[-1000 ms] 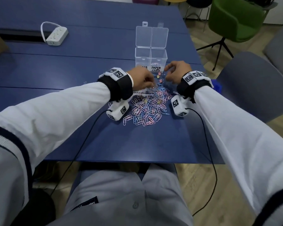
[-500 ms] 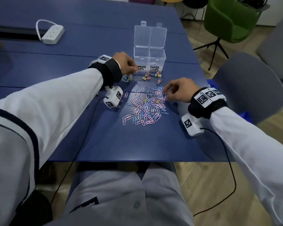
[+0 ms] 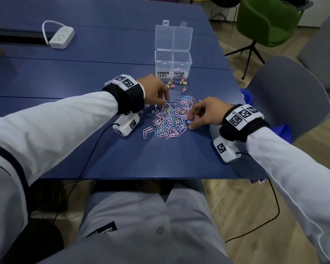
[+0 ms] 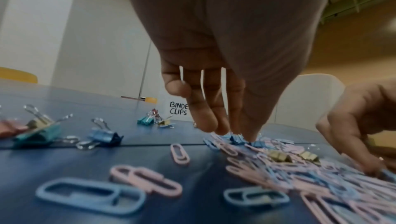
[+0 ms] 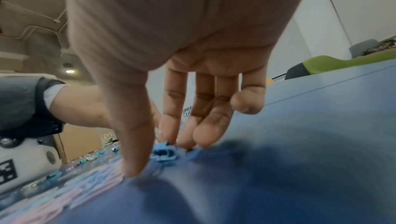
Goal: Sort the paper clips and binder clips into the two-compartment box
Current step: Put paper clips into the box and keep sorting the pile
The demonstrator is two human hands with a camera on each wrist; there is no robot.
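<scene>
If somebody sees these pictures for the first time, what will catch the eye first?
First, the pink and blue heap of paper clips in the middle of the blue table, with the left hand and the right hand reaching into it from both sides. Behind it stands the clear two-compartment box, lids open, labelled BINDER CLIPS and PAPER CLIPS.

Blue table (image 3: pixel 103 161) made of joined panels, seams running across, with a dark cable slot at far left and a white power strip (image 3: pixel 61 38) beside it. Wood-look floor (image 3: pixel 234 210); grey chair (image 3: pixel 286 96) just off the table's right edge, green chair (image 3: pixel 265 20) on dark legs further back, a grey seat at the far right edge. Wrist views show pale walls (image 4: pixel 53 32) and a lit ceiling light (image 5: pixel 70 71).
</scene>
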